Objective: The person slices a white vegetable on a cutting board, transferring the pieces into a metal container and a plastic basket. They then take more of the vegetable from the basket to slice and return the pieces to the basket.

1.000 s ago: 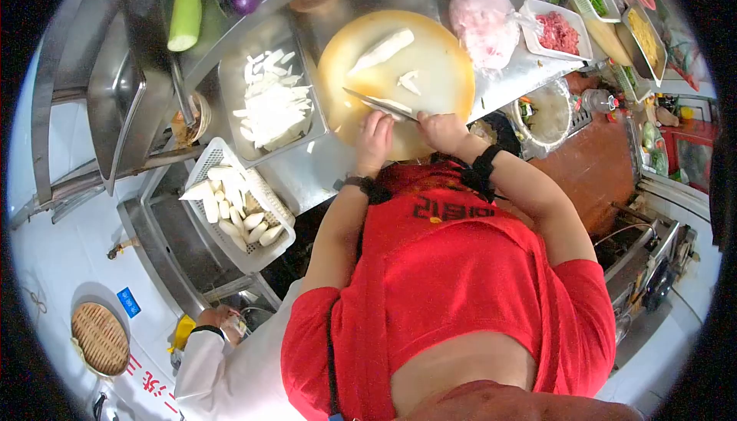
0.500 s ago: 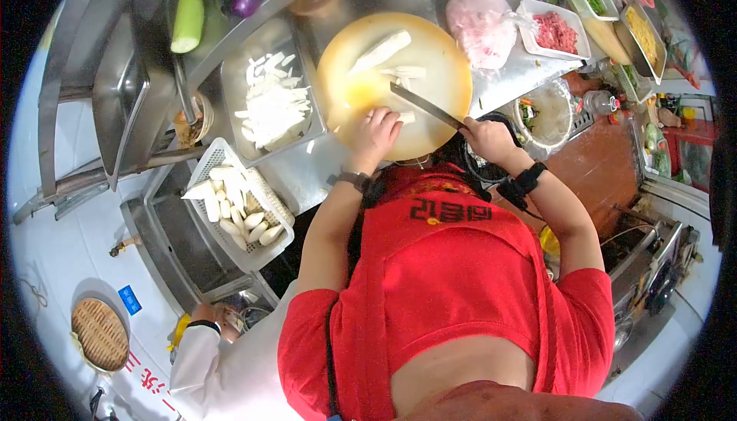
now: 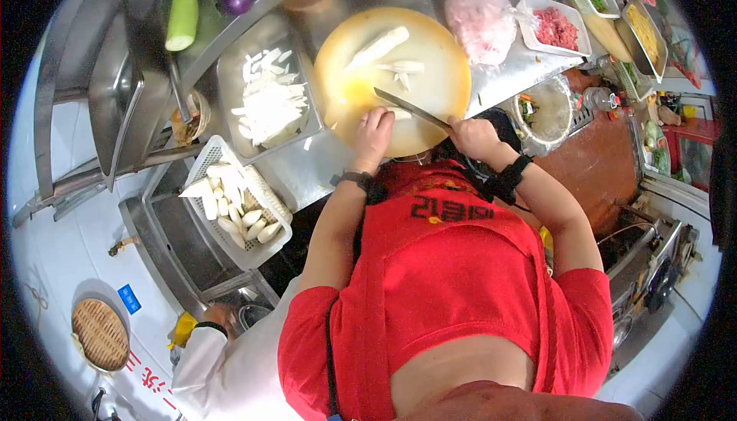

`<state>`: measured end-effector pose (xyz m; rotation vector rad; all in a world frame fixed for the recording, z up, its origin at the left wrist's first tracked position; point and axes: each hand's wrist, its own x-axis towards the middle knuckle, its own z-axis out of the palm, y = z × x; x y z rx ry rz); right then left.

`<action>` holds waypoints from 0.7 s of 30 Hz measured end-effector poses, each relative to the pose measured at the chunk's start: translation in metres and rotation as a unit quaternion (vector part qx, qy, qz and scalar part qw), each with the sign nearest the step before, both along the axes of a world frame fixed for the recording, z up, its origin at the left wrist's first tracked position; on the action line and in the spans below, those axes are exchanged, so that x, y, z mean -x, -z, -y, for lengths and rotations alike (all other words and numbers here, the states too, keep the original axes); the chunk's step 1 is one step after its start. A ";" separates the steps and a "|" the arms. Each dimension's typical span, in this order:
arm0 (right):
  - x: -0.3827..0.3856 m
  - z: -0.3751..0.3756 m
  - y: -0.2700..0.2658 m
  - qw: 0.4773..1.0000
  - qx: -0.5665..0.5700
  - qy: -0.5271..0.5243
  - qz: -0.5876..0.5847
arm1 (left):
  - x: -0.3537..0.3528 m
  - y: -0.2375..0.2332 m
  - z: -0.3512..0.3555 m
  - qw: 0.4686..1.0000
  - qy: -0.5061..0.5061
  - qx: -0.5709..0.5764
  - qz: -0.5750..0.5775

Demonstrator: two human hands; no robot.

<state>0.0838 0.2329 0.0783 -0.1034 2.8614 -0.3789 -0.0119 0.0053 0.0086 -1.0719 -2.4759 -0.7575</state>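
Note:
My right hand (image 3: 474,138) is closed round the handle of a knife (image 3: 413,108), its blade pointing up and left over the round cutting board (image 3: 330,52). Beside the blade's tip, my left hand (image 3: 374,135) has its fingers curled down on a white vegetable piece (image 3: 399,113). Farther back on the board lie a larger white piece (image 3: 380,46) and some smaller cut pieces (image 3: 404,68). A metal tray of white strips (image 3: 270,102) stands left of the board.
A white basket (image 3: 270,248) holds several peeled white vegetables. Behind the board's right side are a plastic bag (image 3: 480,22) and a tray of minced meat (image 3: 556,28). At lower left, a co-worker's white sleeve (image 3: 201,352) shows near the sink (image 3: 180,229).
The knife and my right hand have moved slightly left, and the blade is now nearer my left fingers. A small piece on the board has shifted. The co-worker's hand has moved a little.

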 end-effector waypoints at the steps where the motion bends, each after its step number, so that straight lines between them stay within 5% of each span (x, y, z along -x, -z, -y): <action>1: 0.000 -0.001 -0.001 1.000 0.002 -0.002 -0.001 | 0.000 -0.003 0.002 1.000 0.005 0.011 0.000; 13: 0.008 0.001 0.012 0.998 0.008 -0.013 -0.063 | -0.002 -0.001 -0.001 0.999 0.001 -0.040 0.032; 16: 0.006 -0.004 -0.022 0.999 -0.004 -0.032 0.020 | -0.002 0.007 0.000 0.997 0.002 -0.068 0.029; 21: 0.015 0.011 0.012 1.000 -0.006 -0.015 0.001 | -0.003 -0.004 -0.001 0.999 -0.003 -0.038 0.027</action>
